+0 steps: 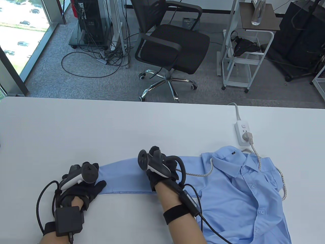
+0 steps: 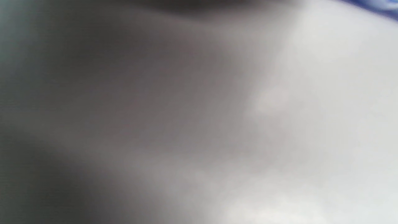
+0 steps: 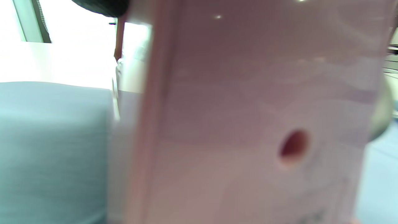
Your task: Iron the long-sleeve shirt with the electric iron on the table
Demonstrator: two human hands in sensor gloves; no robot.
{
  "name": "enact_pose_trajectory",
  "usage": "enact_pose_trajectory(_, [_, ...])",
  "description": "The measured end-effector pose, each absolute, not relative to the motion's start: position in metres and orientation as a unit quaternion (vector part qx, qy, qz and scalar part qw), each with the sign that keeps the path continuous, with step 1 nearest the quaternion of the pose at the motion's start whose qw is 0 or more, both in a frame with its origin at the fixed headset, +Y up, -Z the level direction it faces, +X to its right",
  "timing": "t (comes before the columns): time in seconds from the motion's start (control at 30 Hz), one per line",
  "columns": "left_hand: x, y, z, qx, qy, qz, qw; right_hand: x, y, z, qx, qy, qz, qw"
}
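Note:
A light blue long-sleeve shirt (image 1: 236,198) lies on the right of the white table (image 1: 76,132), collar towards the far edge. One sleeve (image 1: 127,178) stretches out flat to the left. My left hand (image 1: 83,186) rests on the cuff end with fingers spread flat. My right hand (image 1: 160,170) sits over the sleeve near the shoulder and grips the iron, which it hides in the table view. The right wrist view shows the iron's pale pinkish body (image 3: 248,109) close up over blue cloth (image 3: 53,149). The left wrist view is a grey blur.
A white power strip (image 1: 242,132) lies at the table's far right with a plug in it. Its braided cord (image 1: 203,174) runs over the shirt's collar to my right hand. Beyond the table stand an office chair (image 1: 172,45) and a white cart (image 1: 243,58).

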State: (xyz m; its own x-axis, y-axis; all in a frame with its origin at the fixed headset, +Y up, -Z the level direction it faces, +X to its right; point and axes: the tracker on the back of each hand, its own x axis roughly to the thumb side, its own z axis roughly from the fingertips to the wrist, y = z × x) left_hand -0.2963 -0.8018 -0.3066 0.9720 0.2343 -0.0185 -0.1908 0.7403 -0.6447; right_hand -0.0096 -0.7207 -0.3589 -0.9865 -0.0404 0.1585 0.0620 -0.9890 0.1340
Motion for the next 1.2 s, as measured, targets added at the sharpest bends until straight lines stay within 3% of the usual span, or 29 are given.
enact_pose_trajectory(0.87, [-0.296, -0.801, -0.306, -0.346, -0.025, 0.114, 0.931, 0.141, -0.721, -0.374, 0.077, -0.070, -0.994, 0.042])
enact_pose_trajectory(1.2, [-0.302, -0.799, -0.307, -0.347, -0.041, 0.097, 0.932, 0.148, -0.720, -0.373, 0.082, -0.063, -0.994, 0.042])
